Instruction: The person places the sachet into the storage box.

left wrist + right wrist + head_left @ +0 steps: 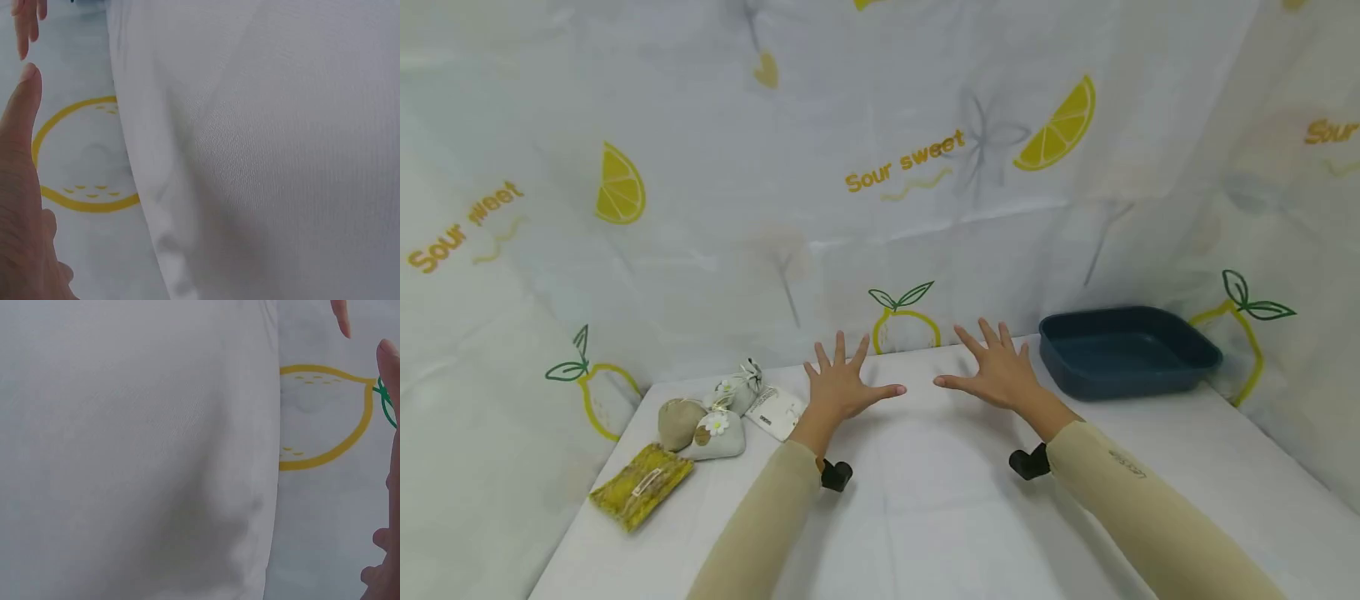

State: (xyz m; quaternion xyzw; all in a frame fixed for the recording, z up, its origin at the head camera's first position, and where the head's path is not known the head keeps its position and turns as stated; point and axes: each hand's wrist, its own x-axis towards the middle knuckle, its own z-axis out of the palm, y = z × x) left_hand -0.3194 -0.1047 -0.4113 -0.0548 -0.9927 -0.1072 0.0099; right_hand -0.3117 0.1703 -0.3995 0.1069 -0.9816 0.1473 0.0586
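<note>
Both hands are held out over the white table, fingers spread and nothing in them. In the head view the left hand (837,388) is near the table's back edge, just right of a white printed packet (777,412). Its thumb points toward the right hand (1000,375), whose own thumb points back at it across a gap. The right hand is left of a dark blue tray (1127,350). In the left wrist view the left hand (25,187) shows along the left side. The right hand (389,469) shows along the right side in the right wrist view.
Left on the table lie a yellow patterned pouch (642,486), a beige round sachet (680,423), a pale sachet with a daisy (718,437) and a grey-white tied sachet (742,390). A lemon-printed white curtain (715,167) hangs behind the table.
</note>
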